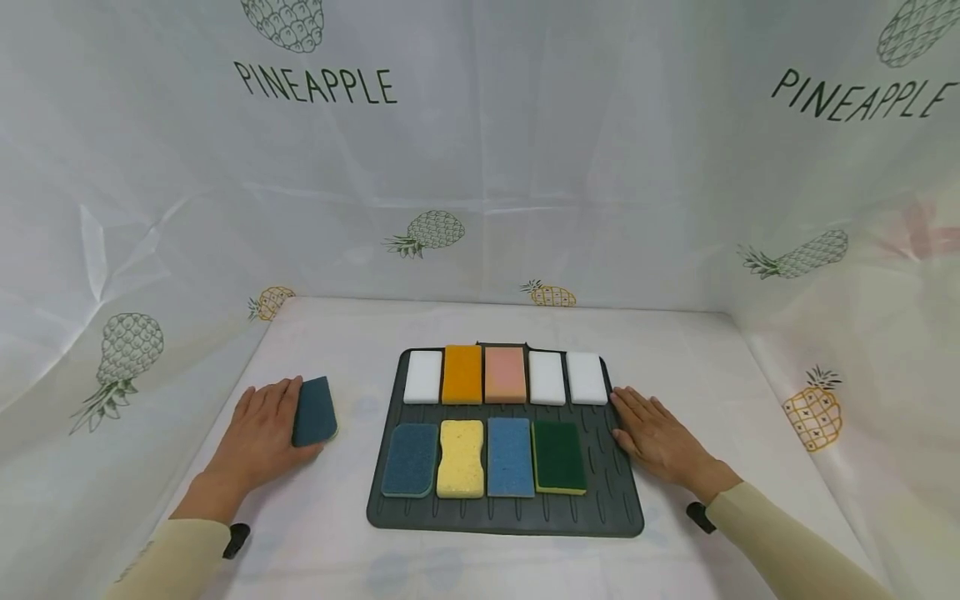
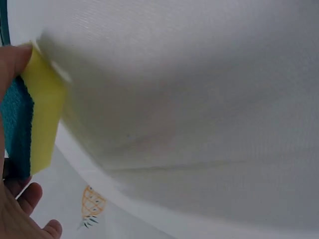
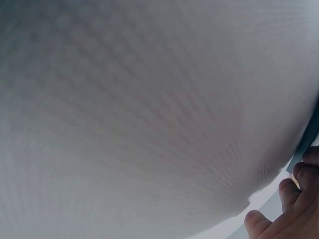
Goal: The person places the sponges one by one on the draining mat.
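Note:
At the left of the table, my left hand [image 1: 258, 429] grips a scouring sponge [image 1: 314, 412] between thumb and fingers. The left wrist view shows the yellow foam [image 2: 47, 114] of that sponge and its dark teal scouring pad [image 2: 19, 132]. To the right lies a dark grey ridged mat [image 1: 615, 500] bearing two rows of sponges. My right hand [image 1: 663, 442] lies flat at the mat's right edge, fingertips right at the rim, holding nothing. Only its fingers [image 3: 289, 194] show in the right wrist view.
The mat's back row has three white sponges, an orange sponge [image 1: 462, 375] and a pink sponge [image 1: 506, 375]. In front lie a dark blue sponge [image 1: 409, 460], a yellow sponge [image 1: 461, 458], a blue sponge [image 1: 511, 457] and a green-topped sponge [image 1: 558, 457]. A pineapple-print curtain [image 1: 600, 167] surrounds the table.

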A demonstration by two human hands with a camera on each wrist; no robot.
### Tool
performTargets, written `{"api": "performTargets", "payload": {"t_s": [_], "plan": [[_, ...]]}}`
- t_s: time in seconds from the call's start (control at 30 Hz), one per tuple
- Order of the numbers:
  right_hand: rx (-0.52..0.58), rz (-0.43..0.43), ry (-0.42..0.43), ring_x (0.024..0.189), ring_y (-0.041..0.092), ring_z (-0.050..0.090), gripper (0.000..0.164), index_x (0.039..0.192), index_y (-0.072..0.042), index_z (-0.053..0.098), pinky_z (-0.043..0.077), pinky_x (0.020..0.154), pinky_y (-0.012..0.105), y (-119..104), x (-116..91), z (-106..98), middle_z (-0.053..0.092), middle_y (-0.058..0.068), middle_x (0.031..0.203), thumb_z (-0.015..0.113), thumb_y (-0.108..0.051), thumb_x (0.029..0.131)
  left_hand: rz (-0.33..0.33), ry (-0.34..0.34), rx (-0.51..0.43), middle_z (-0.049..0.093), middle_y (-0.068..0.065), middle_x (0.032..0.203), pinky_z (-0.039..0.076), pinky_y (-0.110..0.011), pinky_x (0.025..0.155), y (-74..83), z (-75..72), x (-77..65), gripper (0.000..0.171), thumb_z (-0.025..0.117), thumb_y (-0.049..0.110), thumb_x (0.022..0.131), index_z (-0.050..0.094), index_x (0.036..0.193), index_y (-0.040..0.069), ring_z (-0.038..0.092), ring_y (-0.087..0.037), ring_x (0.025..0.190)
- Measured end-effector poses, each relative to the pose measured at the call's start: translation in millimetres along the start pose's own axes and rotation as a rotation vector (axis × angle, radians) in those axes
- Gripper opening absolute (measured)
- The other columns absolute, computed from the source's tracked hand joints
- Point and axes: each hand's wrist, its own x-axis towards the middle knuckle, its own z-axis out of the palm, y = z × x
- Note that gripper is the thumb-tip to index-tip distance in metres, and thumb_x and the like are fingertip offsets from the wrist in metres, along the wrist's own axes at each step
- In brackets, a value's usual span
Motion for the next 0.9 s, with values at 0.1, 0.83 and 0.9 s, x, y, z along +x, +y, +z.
{"api": "performTargets", "payload": {"t_s": [0.1,0.83,0.9], "plan": [[-0.004,-0.002,-0.002,0.155,0.045,0.035,0.065,0.160,0.006,0.037,0.031,0.123,0.065,1,0,2,0.039,0.024,0.166,0.054,-0.033,0.111,0.010,0.067,-0.007,0.048,-0.035,0.143,0.031,-0.068,0.115,-3.3,1.6,1.6,0.111,0.092,0.045,0.074,0.038,0.150,-0.015,0.042,-0.052,0.131],[-0.030,-0.010,-0.045,0.156,0.042,0.034,0.066,0.161,0.004,0.038,0.030,0.125,0.063,7,2,-3,0.038,0.022,0.167,0.051,-0.037,0.111,0.243,0.267,-0.019,0.059,-0.032,0.127,0.044,-0.059,0.108,112.1,-38.8,69.3,0.112,0.095,0.058,0.064,0.050,0.137,-0.016,0.056,-0.045,0.116],[-0.030,-0.010,-0.045,0.156,0.043,0.034,0.066,0.161,0.004,0.038,0.030,0.125,0.063,8,2,-3,0.038,0.022,0.167,0.052,-0.037,0.111,0.283,0.244,-0.049,0.059,-0.030,0.130,0.043,-0.058,0.109,139.2,-42.5,77.6,0.112,0.094,0.060,0.066,0.051,0.138,-0.014,0.056,-0.043,0.117]]}}
